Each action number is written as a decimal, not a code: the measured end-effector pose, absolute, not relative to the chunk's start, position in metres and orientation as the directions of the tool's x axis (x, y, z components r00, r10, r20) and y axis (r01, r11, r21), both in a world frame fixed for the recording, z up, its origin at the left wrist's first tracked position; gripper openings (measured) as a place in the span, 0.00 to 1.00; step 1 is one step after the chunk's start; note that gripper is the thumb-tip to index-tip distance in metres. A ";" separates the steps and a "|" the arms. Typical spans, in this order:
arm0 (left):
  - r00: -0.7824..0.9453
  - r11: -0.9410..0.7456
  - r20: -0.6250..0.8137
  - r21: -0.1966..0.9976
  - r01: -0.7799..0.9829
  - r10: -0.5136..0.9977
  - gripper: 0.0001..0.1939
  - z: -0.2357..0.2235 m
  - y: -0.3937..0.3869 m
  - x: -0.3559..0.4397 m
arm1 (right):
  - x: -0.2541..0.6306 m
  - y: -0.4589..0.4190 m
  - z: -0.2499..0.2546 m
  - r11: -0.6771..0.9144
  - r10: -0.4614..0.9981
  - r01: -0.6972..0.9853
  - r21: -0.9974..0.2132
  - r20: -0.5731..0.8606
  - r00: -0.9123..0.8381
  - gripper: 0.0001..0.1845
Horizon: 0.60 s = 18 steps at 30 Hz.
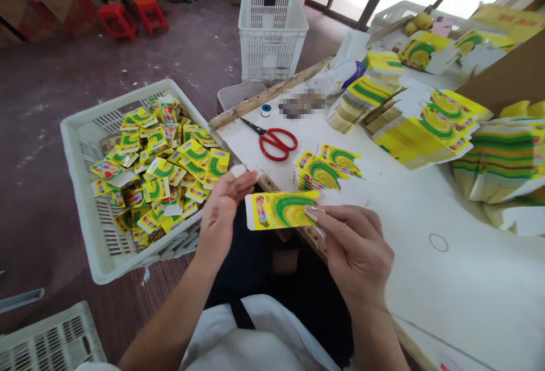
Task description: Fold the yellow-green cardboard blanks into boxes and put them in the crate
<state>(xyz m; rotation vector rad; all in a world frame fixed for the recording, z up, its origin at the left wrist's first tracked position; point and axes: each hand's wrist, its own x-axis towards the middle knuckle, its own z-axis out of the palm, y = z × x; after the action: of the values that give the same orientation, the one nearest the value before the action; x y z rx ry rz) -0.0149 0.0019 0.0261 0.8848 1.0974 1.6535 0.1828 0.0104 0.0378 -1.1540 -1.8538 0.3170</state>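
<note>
A flat yellow-and-green printed carton (281,210) lies level in front of me, its white end flap facing left. My right hand (355,240) pinches its right end between thumb and fingers. Just beyond the flap, my left hand (221,215) is raised with its fingers stretched out, holding nothing that I can see; something white covers a fingertip. On the table behind the carton lies a small stack of similar flat cartons (319,173). To the left, a white plastic crate (76,200) holds many small folded yellow boxes (159,158).
Red-handled scissors (276,142) and a small thread spool (265,111) lie on the white table (409,280). Bundled cartons (430,126) stand at its right. A tall white crate (272,36) and red stools (119,20) stand on the floor beyond. Another crate (55,340) sits at lower left.
</note>
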 end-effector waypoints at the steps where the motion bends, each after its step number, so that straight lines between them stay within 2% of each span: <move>1: -0.289 -0.198 0.126 0.951 -0.235 0.949 0.28 0.031 0.001 -0.020 | 0.185 0.011 0.039 0.572 0.777 0.632 -0.523 0.593 -0.213 0.20; 3: -0.140 -0.163 0.161 0.987 0.000 0.977 0.40 0.041 0.000 -0.023 | 0.185 0.009 0.040 0.658 0.711 0.633 -0.408 0.613 -0.344 0.19; 4: -0.030 -0.120 0.125 0.985 0.126 0.992 0.42 0.044 0.000 -0.022 | 0.183 0.008 0.040 0.693 0.688 0.605 -0.391 0.610 -0.393 0.20; 6: 0.147 -0.047 0.004 0.956 0.290 0.989 0.38 0.047 0.000 -0.015 | 0.178 0.004 0.037 0.701 0.693 0.561 -0.440 0.608 -0.388 0.22; 7: 0.185 -0.028 -0.037 0.942 0.334 0.982 0.34 0.046 0.000 -0.010 | 0.175 0.002 0.035 0.661 0.729 0.550 -0.510 0.609 -0.312 0.24; 9: 0.178 -0.018 -0.056 0.921 0.389 0.982 0.30 0.042 -0.001 -0.001 | 0.170 -0.001 0.031 0.510 0.837 0.471 -0.720 0.541 -0.080 0.32; 11: 0.141 -0.057 -0.007 0.894 0.445 0.990 0.32 0.035 -0.004 0.006 | 0.165 -0.002 0.025 0.298 0.944 0.271 -0.915 0.325 0.058 0.37; 12: 0.151 -0.097 0.030 0.881 0.464 0.988 0.34 0.031 -0.006 0.009 | 0.163 -0.002 0.022 0.184 0.981 0.152 -0.971 0.192 0.038 0.36; 15: 0.231 -0.260 0.167 0.841 0.474 0.959 0.38 0.021 -0.011 0.012 | 0.159 0.000 0.012 -0.130 0.976 -0.112 -0.985 -0.108 -0.191 0.30; 17: 0.269 -0.349 0.245 0.813 0.466 0.931 0.35 0.018 -0.013 0.012 | 0.157 0.002 0.008 -0.228 0.946 -0.187 -0.956 -0.172 -0.274 0.30; 18: 0.270 -0.363 0.261 0.807 0.465 0.927 0.32 0.018 -0.013 0.012 | 0.157 0.002 0.007 -0.228 0.946 -0.193 -0.954 -0.169 -0.278 0.30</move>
<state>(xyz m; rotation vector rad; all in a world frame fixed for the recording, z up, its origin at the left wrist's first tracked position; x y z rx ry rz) 0.0117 -0.0130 0.0176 1.9446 1.2511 0.9933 0.1571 0.0020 0.0066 -1.0471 -1.1188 1.6505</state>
